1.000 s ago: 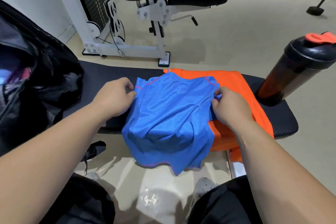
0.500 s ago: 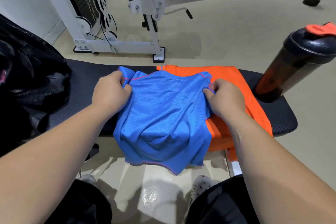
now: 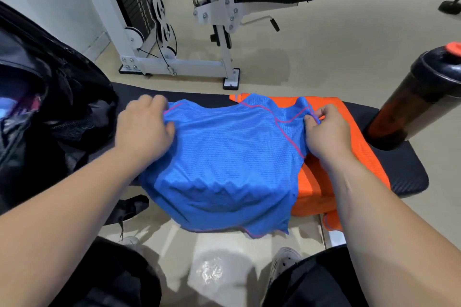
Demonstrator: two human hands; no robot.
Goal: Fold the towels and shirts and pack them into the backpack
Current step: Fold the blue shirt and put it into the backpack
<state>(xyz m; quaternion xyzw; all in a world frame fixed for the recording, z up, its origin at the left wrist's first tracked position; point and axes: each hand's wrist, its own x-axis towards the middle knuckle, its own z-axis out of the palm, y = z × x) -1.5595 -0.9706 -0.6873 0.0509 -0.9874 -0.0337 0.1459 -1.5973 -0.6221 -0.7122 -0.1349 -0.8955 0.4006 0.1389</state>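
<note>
A blue mesh shirt [image 3: 224, 162] with pink seams lies spread across the black padded bench [image 3: 404, 172], its lower hem hanging over the near edge. My left hand [image 3: 143, 129] grips the shirt's left shoulder. My right hand [image 3: 326, 129] pinches its right shoulder seam. Under the shirt's right side lies a folded orange cloth [image 3: 349, 157]. The black backpack [image 3: 42, 112] stands open at the bench's left end, something blue and pink showing inside.
A dark shaker bottle [image 3: 414, 104] with a red cap stands on the bench's right end. A white weight machine [image 3: 174, 32] with a black seat pad is on the floor beyond the bench. My knees and shoes are below the near edge.
Both hands have pulled apart, stretching the blue shirt's shoulders wider and flatter across the bench. The shirt's right shoulder now reaches farther over the orange cloth.
</note>
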